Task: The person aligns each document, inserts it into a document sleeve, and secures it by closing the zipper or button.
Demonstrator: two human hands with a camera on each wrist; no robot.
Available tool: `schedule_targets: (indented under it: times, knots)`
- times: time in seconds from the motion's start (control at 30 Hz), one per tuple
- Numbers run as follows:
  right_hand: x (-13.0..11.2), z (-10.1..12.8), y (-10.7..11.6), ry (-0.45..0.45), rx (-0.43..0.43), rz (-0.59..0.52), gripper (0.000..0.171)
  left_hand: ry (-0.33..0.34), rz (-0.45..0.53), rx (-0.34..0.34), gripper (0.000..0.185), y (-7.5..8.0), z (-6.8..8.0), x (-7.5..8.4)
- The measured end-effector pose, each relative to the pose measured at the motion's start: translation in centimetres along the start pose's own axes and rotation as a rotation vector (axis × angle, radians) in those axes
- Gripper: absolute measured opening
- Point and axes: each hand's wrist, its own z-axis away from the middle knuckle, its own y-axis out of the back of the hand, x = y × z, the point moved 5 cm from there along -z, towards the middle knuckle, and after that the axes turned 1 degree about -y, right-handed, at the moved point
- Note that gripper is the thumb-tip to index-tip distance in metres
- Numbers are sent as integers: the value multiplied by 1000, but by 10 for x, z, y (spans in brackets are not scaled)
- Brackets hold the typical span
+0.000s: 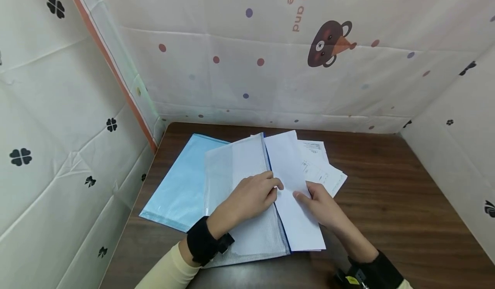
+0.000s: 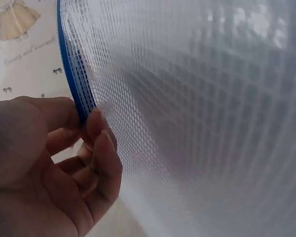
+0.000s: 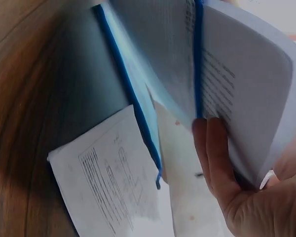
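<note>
My left hand pinches the mesh pouch by its blue zipper edge to hold the mouth agape, while my right hand grasps the paper sheets beside that edge.

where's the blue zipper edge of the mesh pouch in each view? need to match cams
Head: the blue zipper edge runs down the picture's middle, along the mesh pouch's right side, between both hands.
Left wrist: upper left, a curved blue strip pinched by the left hand.
Right wrist: top centre, a vertical blue line above the right hand, beside the white sheets.
Shared landmark: the edge itself.
</note>
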Motion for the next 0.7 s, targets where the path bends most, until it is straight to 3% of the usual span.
schedule_targets:
  times: [0.1,0.2,0.3,0.4,0.7]
  knots:
    - [0,-5,-7,-2,6,9,29,-12,20,-4,16,-1,0,0]
    - [-2,-8,-12,14,46,89,23,-30,16,4,16,-2,-1,1]
    - [-9,-9,-14,62,105,201,15,-31,-10,32,14,-3,-1,0]
    - [-18,-9,-17,122,117,243,12,-29,-15,50,12,-2,-1,0]
    - [-22,-21,-35,169,26,237,18,-110,56,43,4,-5,-3,7]
